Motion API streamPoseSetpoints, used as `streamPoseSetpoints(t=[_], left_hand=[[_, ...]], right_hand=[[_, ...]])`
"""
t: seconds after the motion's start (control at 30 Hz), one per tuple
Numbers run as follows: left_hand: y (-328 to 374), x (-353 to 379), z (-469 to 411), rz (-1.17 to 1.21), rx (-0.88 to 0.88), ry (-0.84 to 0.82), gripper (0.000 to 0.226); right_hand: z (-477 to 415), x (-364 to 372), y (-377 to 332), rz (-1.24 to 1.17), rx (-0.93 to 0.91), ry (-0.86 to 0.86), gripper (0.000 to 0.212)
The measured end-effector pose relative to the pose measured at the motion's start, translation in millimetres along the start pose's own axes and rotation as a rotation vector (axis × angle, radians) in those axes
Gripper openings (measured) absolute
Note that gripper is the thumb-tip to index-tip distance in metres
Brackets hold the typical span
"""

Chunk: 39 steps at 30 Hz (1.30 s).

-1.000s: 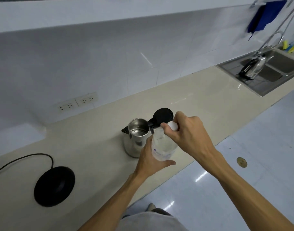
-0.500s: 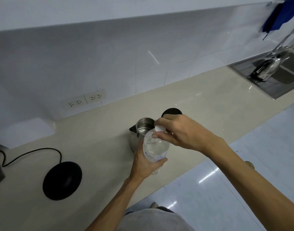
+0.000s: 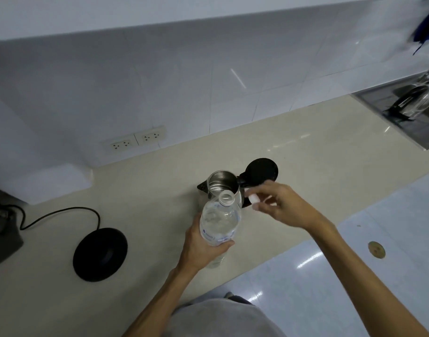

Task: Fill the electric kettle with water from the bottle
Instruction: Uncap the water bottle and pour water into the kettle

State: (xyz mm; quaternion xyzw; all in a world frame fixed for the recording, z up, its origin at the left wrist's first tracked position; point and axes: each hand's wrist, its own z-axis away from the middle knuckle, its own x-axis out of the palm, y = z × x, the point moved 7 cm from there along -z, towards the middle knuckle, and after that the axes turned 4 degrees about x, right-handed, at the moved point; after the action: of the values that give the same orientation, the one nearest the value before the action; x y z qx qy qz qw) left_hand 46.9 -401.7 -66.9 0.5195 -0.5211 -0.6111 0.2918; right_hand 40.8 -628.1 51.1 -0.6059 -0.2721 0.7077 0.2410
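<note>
Off the bottle [image 3: 219, 221] now, the white cap [image 3: 253, 198] sits pinched in my right hand [image 3: 280, 205]. My left hand [image 3: 201, 246] wraps the open bottle, just before the open-lidded kettle [image 3: 223, 186] on the desk [image 3: 147, 190].

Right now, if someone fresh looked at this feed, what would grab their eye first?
The uncapped water bottle in the left hand, at the counter's near edge, its open mouth just in front of the steel kettle. The kettle stands with its black lid flipped open to the right. The right hand holds the small white cap beside it, and the kettle's black base sits apart on the counter, far left.
</note>
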Motion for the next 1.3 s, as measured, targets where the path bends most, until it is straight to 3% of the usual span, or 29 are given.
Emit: streamPoseSetpoints(t=[0.13,0.23,0.33,0.47,0.53,0.63,0.73,0.8,0.87,0.97,1.13,1.3], left_hand=[[0,-9,-1,-0.015,0.002,0.004,0.093],[2,-13,-1,-0.039,-0.005,0.004,0.092],[2,-16,0,-0.04,-0.031,0.006,0.088],[2,-16,1,-0.023,-0.058,0.004,0.084],[2,-17,1,-0.018,-0.064,0.005,0.085],[6,-16,0,-0.002,-0.043,0.004,0.086],[16,-13,-4,0.017,-0.011,0.011,0.089],[28,-7,-9,0.041,0.017,0.008,0.091],[37,1,-15,0.061,0.049,-0.007,0.085],[54,8,-23,0.06,0.118,-0.009,0.082],[66,16,-31,0.066,0.149,-0.078,0.096],[61,16,-32,0.072,0.132,-0.265,0.108]], right_hand=[[10,104,125,0.296,0.436,-0.243,0.034],[19,144,172,0.272,0.599,-0.193,0.038],[20,152,189,0.23,0.649,-0.081,0.032],[12,152,191,0.246,0.644,-0.05,0.036],[10,141,170,0.195,0.586,0.059,0.04],[24,109,101,-0.3,0.382,0.326,0.038],[37,91,21,-0.631,0.163,0.221,0.075],[37,89,-11,-0.66,0.04,0.138,0.103],[30,86,-19,-0.682,0.008,0.167,0.114],[22,72,-23,-0.705,0.01,0.304,0.112],[25,46,-29,-0.645,0.007,0.486,0.099],[29,28,-38,-0.588,0.0,0.588,0.088]])
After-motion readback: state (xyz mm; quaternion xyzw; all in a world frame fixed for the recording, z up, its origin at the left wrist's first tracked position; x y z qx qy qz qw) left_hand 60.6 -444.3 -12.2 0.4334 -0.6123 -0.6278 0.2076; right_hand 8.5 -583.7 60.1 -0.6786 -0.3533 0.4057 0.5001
